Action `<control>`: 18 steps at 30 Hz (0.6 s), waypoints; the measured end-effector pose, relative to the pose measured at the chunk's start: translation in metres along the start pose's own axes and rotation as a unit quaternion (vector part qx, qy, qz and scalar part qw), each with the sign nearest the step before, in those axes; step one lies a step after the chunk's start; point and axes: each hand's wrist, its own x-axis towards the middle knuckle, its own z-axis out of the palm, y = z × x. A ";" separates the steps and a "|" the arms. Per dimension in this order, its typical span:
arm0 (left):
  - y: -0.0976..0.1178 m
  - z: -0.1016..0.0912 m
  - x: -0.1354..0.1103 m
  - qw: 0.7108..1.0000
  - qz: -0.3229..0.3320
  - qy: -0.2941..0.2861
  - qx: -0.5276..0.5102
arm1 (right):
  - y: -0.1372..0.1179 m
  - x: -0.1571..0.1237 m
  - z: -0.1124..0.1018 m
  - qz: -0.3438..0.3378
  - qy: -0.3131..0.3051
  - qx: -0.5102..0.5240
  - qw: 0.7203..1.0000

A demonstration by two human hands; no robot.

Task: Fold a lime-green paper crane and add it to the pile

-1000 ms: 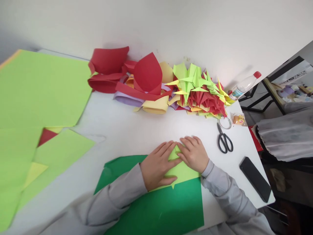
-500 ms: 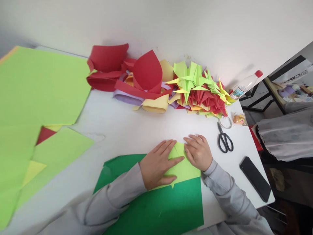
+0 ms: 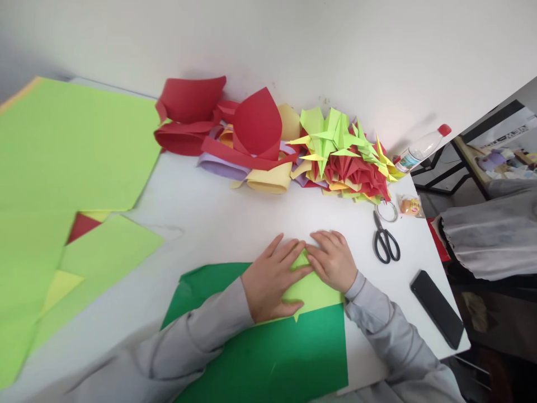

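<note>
A folded sheet of light green paper (image 3: 316, 291) lies on a dark green board (image 3: 289, 358), with a small pointed tip poking past its near edge. My left hand (image 3: 272, 280) rests on the sheet's left part, open, its fingers spread and pressing down. At the far right edge of the same paper is my right hand (image 3: 333, 260). Its fingers stretch leftward over the edge, slightly apart, and their tips meet those of my left hand near the top corner. Both hands partly cover the paper's folds.
Black-handled scissors (image 3: 386, 240), a roll of tape (image 3: 386, 211), a wrapped snack (image 3: 410, 206) and a phone (image 3: 437, 309) lie to the right. Folded paper stars (image 3: 335, 140), curled red paper (image 3: 258, 123) and a bottle (image 3: 422, 150) stand along the wall. Large light green sheets (image 3: 84, 151) cover the left.
My right hand has moved left along the paper's far edge, its fingertips now reaching my left hand's. My left hand stays pressed on the sheet, its fingers spread slightly differently.
</note>
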 end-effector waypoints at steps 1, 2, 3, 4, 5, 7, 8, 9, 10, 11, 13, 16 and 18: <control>0.001 -0.001 0.001 1.000 0.000 -0.002 0.004 | -0.001 0.001 0.000 0.005 -0.001 0.001 1.000; 0.002 -0.001 0.001 1.000 -0.001 -0.004 0.008 | -0.002 0.002 0.001 0.011 0.000 0.003 1.000; 0.002 -0.002 0.001 1.000 0.000 -0.003 0.010 | -0.002 0.003 0.001 0.016 0.000 0.004 1.000; 0.002 -0.002 0.002 1.000 0.000 -0.001 0.010 | -0.002 0.003 0.001 0.019 0.002 0.006 1.000; 0.003 -0.001 0.001 1.000 0.000 0.003 0.009 | -0.002 0.004 0.001 0.022 0.004 0.007 1.000; 0.002 0.001 0.001 1.000 0.002 0.011 0.003 | -0.001 0.003 0.000 0.023 0.008 0.011 1.000; 0.001 0.002 0.000 1.000 0.004 0.014 -0.001 | 0.000 0.002 -0.001 0.024 0.009 0.014 1.000; 0.000 0.004 -0.001 1.000 0.004 0.018 -0.004 | 0.001 0.001 -0.001 0.025 0.008 0.018 1.000; 0.000 0.005 -0.002 1.000 0.001 0.021 -0.007 | 0.001 0.000 -0.002 0.026 0.006 0.022 0.999; -0.001 0.007 -0.003 1.000 -0.003 0.025 -0.010 | 0.002 -0.001 -0.002 0.027 0.003 0.026 0.999; -0.003 0.009 -0.005 0.999 -0.015 0.031 -0.013 | 0.004 -0.003 -0.002 0.025 -0.001 0.035 0.999; -0.005 0.009 -0.006 0.999 -0.017 0.032 -0.019 | 0.006 -0.004 0.000 0.021 0.014 0.054 0.998; -0.007 0.008 -0.006 0.999 -0.010 0.037 -0.027 | 0.007 -0.004 0.001 0.028 0.025 0.069 0.997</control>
